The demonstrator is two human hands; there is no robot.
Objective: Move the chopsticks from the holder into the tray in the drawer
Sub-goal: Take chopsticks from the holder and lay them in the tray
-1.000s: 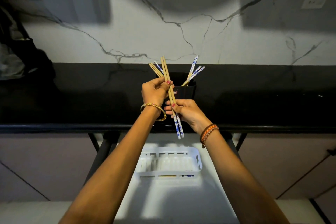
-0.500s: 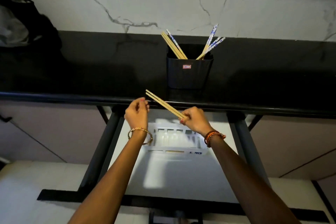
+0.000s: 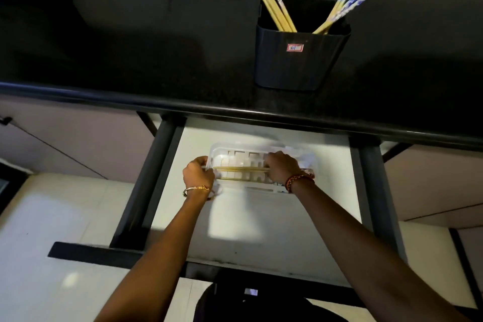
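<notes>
A dark square holder [image 3: 300, 60] stands on the black counter and holds several chopsticks [image 3: 271, 2], bamboo with blue-and-white ends. Below, a white slotted tray [image 3: 235, 149] lies in the open drawer [image 3: 261, 217]. A pair of bamboo chopsticks [image 3: 240, 169] lies level across the tray, low inside it. My left hand [image 3: 198, 174] pinches their left end at the tray's left rim. My right hand [image 3: 283, 166] grips their right end over the tray's right half. Another chopstick [image 3: 235, 179] lies in the tray just in front.
The black counter edge [image 3: 235, 107] overhangs the back of the drawer. Dark drawer rails [image 3: 146, 185] run along both sides. Closed cabinet fronts [image 3: 78, 138] flank the drawer. A dark object [image 3: 248, 303] sits at the bottom, below the drawer front.
Both hands carried the bamboo pair down from in front of the counter edge into the tray, turning it level. The camera tilted down and moved closer.
</notes>
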